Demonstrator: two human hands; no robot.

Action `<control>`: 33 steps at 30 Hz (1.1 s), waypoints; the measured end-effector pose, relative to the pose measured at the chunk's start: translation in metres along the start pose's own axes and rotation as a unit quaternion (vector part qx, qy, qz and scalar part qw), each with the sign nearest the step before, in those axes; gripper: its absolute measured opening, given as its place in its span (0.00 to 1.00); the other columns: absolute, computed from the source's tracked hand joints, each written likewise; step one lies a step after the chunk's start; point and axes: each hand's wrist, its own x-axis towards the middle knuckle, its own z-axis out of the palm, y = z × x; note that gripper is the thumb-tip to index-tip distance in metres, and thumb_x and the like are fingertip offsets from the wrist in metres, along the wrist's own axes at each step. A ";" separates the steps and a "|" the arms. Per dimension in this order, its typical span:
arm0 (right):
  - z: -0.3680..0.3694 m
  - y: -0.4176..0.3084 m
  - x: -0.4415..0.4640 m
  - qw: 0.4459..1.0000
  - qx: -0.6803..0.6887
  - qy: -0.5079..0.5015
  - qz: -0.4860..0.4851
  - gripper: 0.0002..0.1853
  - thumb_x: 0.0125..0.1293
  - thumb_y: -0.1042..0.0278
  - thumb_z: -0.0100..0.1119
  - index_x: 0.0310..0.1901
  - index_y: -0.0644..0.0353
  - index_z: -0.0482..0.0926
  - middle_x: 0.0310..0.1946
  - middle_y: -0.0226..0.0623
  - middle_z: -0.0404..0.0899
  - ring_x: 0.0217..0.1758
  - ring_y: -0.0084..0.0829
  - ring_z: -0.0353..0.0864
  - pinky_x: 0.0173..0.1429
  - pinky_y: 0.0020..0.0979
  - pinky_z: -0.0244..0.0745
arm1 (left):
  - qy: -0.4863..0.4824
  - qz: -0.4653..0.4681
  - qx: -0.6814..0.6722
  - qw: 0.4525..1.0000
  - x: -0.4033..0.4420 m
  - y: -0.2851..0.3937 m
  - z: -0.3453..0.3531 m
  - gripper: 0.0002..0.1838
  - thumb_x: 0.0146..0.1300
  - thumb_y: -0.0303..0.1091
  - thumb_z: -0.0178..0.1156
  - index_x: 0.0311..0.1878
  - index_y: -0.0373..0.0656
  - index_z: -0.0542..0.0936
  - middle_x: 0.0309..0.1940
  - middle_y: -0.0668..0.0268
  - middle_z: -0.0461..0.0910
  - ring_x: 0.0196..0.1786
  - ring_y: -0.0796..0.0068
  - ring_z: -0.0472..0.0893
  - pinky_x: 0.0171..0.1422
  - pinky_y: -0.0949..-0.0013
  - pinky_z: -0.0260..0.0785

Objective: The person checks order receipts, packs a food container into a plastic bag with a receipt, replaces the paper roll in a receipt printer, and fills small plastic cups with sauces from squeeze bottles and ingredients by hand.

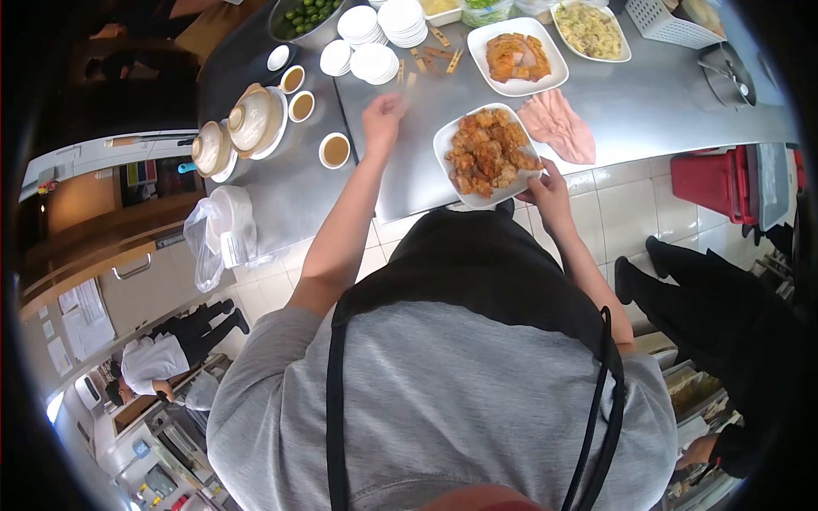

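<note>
A square white plate (441,140) heaped with browned fried chicken pieces (490,153) is at the front edge of the steel counter. My right hand (548,198) grips its lower right rim, thumb on top. Over the counter to the left, my left hand (385,121) is stretched forward, its fingers smeared by motion. Just beyond that hand are stacks of small white saucers (375,63) and several wooden clothespins (454,62). A crumpled pink cloth (558,125) lies right of the plate.
Behind the cloth stand a plate of orange-brown food (517,61) and a plate of yellowish food (590,32). Lidded clay pots (254,121) and sauce cups (334,151) are at left. A red bin (714,183) and a person in black (711,298) are at right.
</note>
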 end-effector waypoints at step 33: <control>0.557 -0.123 0.241 0.832 -0.227 -0.344 -0.372 0.06 0.51 0.72 0.61 0.32 0.60 0.82 0.24 0.31 0.80 0.26 0.18 0.77 0.33 0.20 0.72 | 0.343 0.003 0.070 0.937 -0.135 -0.109 -0.262 0.08 0.55 0.27 0.58 0.38 0.38 0.76 0.29 0.63 0.76 0.29 0.75 0.76 0.31 0.73 0.68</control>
